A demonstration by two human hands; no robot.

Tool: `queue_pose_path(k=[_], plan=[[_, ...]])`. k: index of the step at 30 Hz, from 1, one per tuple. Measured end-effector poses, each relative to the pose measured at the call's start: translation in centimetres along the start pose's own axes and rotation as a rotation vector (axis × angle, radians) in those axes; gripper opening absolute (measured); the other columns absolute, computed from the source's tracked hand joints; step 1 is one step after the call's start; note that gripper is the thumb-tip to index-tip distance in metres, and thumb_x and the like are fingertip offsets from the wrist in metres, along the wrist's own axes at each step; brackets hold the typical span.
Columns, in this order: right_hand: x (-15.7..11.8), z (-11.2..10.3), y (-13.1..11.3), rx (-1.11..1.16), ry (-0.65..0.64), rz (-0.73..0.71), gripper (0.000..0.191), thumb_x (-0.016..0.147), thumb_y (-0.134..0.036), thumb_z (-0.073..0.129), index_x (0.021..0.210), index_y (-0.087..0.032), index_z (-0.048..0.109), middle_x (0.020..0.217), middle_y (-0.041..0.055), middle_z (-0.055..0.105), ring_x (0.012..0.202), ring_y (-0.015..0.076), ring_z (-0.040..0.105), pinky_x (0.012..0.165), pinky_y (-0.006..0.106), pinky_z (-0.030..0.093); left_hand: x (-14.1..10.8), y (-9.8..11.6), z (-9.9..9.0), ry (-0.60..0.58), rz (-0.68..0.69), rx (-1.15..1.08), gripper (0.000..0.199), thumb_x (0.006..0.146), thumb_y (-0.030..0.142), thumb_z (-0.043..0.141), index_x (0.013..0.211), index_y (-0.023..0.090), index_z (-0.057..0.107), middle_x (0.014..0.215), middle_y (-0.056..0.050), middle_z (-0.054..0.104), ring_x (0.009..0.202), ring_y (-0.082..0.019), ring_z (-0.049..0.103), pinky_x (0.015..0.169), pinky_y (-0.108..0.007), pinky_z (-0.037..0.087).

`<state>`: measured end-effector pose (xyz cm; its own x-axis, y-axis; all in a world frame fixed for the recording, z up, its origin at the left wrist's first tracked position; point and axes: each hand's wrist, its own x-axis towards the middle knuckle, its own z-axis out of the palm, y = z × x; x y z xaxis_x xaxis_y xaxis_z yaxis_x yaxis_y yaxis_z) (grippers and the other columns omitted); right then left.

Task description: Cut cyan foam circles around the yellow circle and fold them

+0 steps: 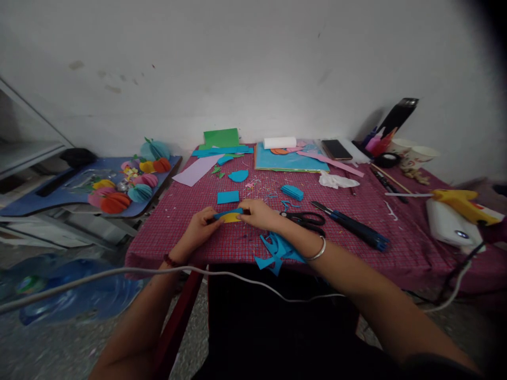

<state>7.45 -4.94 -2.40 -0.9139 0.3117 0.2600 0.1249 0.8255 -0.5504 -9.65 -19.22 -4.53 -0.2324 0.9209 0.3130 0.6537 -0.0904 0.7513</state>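
Between my two hands is a small layered piece of paper, a yellow paper shape (pixel 231 217) with a blue paper strip (pixel 226 212) along its upper edge. My left hand (pixel 204 227) pinches its left end, and my right hand (pixel 256 214) grips its right end. Just beyond my fingers lies a blue paper rectangle (pixel 228 197). Black scissors (pixel 307 218) rest partly behind my right wrist. Blue paper offcuts (pixel 277 252) are heaped under my right forearm at the table's near edge.
A blue utility knife (pixel 352 226) lies right of the scissors. A yellow glue gun (pixel 461 203) rests on a white box (pixel 451 224) at far right. Paper ornaments (pixel 114 202) sit on a blue side table (pixel 79 190). A white cable (pixel 237 275) crosses in front of me.
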Motion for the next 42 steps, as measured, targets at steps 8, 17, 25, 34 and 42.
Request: queue_pose_path(k=[8,17,25,34,42], plan=[[-0.2,0.6,0.4,-0.058,-0.011,-0.056,0.006,0.077,-0.017,0.063,0.082,-0.014,0.063,0.076,0.0021,0.060,0.067,0.0128,0.050,0.062,0.023,0.032,-0.2,0.2,-0.2,0.012,-0.002,0.091,0.014,0.077,0.031,0.063,0.077,0.017,0.062,0.072,0.000,0.055,0.067,-0.013,0.052,0.062,-0.025,0.039],[-0.3,0.1,0.1,-0.137,-0.091,-0.068,0.003,0.079,-0.017,0.063,0.078,-0.014,0.062,0.077,0.0032,0.060,0.072,0.0145,0.052,0.065,0.024,0.035,0.0,0.2,0.0,-0.043,0.001,0.088,0.010,0.073,0.026,0.065,0.069,0.017,0.061,0.066,0.001,0.052,0.063,-0.012,0.049,0.058,-0.024,0.036],[-0.3,0.2,0.1,0.014,-0.073,0.007,0.005,0.074,-0.015,0.065,0.070,-0.014,0.061,0.073,0.0028,0.060,0.069,0.0142,0.051,0.064,0.025,0.035,0.2,0.2,0.1,-0.045,-0.020,0.022,0.019,0.073,0.026,0.065,0.059,0.017,0.056,0.064,0.002,0.048,0.063,-0.011,0.045,0.057,-0.024,0.035],[-0.1,-1.0,-0.9,1.072,-0.122,0.428,0.022,0.069,-0.026,0.063,0.055,-0.015,0.050,0.039,-0.0077,0.043,0.035,0.0042,0.030,0.036,0.018,0.019,1.5,4.4,0.0,0.087,-0.489,-0.870,0.028,0.069,0.034,0.070,0.068,0.017,0.047,0.053,0.006,0.047,0.041,-0.004,0.038,0.035,-0.016,0.019],[-0.6,-2.2,-1.0,1.483,-0.192,0.422,0.024,0.061,-0.022,0.069,0.055,-0.014,0.047,0.043,-0.0068,0.046,0.035,0.0015,0.028,0.035,0.015,0.019,2.2,8.3,1.6,0.150,-0.423,-1.037,0.042,0.071,0.058,0.059,0.067,0.018,0.048,0.055,0.003,0.052,0.044,-0.008,0.048,0.033,-0.018,0.027]])
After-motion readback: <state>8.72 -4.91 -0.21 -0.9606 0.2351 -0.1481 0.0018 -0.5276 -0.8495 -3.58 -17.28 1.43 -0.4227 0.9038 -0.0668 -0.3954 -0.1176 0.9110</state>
